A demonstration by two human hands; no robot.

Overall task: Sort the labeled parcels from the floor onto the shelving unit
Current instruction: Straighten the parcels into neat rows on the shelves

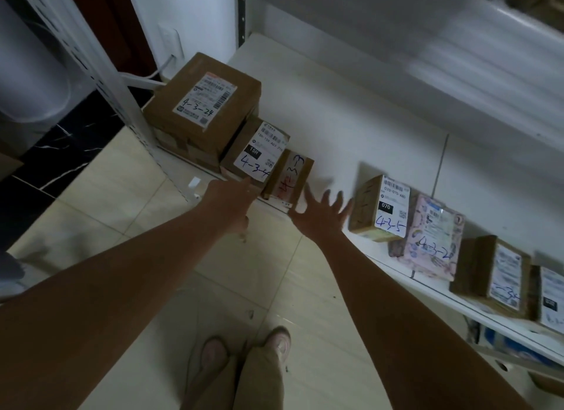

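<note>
Several labeled cardboard parcels stand on a white shelf board (341, 128). At the left sits a large box marked 4-3-24 (201, 104), then a box marked 4-3-4 (256, 156), then a slim box (290, 177) standing on edge at the shelf front. My left hand (232, 202) reaches beside the slim box's left side, fingers pointing down. My right hand (320, 214) is spread flat, just right of that slim box, holding nothing. Further right stand a box marked 4-3-5 (381, 208) and a pink patterned parcel (430, 238).
Two more brown parcels (494, 275) stand at the far right of the shelf. A white shelf upright (100, 70) rises at the left. An upper shelf edge (457, 52) hangs overhead. Beige tiled floor (137, 196) and my feet (244, 351) lie below.
</note>
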